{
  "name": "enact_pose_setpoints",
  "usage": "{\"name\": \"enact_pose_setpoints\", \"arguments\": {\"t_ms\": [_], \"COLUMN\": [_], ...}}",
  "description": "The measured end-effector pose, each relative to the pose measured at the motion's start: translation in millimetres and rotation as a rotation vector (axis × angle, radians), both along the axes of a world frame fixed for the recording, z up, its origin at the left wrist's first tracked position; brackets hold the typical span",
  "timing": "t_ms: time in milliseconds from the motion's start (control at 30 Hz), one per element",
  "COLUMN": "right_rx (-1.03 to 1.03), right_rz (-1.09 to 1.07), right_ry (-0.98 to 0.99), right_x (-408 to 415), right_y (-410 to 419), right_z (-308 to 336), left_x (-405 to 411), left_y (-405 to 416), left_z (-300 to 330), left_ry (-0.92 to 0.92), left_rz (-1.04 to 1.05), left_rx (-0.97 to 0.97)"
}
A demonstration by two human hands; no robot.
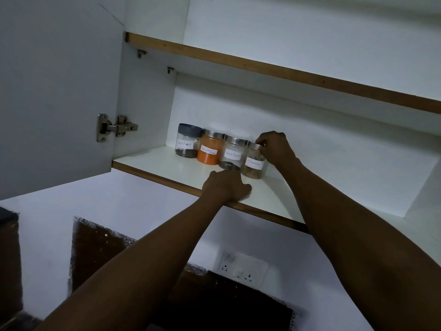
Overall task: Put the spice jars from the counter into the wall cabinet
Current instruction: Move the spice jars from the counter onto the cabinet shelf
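Two bare forearms reach up from the bottom of the frame. The left hand [225, 187] rests curled on the lower shelf [152, 161], touching the base of the second black pepper jar [232, 155]. The right hand [276, 148] pinches the cinnamon jar [254, 164] at its lid. Left of these, mid-frame, stand the red chilli jar [209, 150] and a grey-lidded pepper jar [187, 144], touching in a row.

Home kitchen, by the look of it. White wall cabinet [148, 111] hangs open, door w/ steel hinge [114, 127] swung off to its left. On its lower shelf [167, 163]: a row of hand-labelled spice jars [210, 150], black pepper, red chilli powder, cinnamon. Below the cabinet, painted wall w/ a switch-and-socket plate [242, 267] and dark rough patches.
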State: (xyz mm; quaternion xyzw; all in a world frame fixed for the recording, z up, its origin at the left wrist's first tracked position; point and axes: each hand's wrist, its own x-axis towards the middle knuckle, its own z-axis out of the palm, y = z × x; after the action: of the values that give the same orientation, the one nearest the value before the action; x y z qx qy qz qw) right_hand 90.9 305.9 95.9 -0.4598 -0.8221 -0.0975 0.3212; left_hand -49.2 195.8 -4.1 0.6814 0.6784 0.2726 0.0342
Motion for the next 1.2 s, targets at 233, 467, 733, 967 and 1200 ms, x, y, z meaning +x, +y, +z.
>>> {"name": "enact_pose_setpoints", "arguments": {"t_ms": [233, 467, 733, 967, 1200], "right_rx": [-0.009, 0.011, 0.054, -0.496, -0.834], "right_rz": [-0.012, -0.077, 0.203, -0.164, -0.473], "right_ry": [0.024, 0.082, 0.373, 0.422, 0.392], "right_x": [-1, -9, 28, 162, 261], "right_y": [9, -47, -219, -307, -411], "right_z": [0, -12, -151, -333, -455], "left_x": [0, 2, 20, 118, 226], "left_y": [-1, -22, -70, -141, -245], "left_z": [1, 6, -23, -210, -397], "left_ry": [0.007, -0.090, 0.130, -0.170, -0.227], "left_rz": [-0.005, -0.054, -0.025, -0.444, -0.761], "left_rx": [0.007, 0.252, 0.439, 0.546, -0.370]}}
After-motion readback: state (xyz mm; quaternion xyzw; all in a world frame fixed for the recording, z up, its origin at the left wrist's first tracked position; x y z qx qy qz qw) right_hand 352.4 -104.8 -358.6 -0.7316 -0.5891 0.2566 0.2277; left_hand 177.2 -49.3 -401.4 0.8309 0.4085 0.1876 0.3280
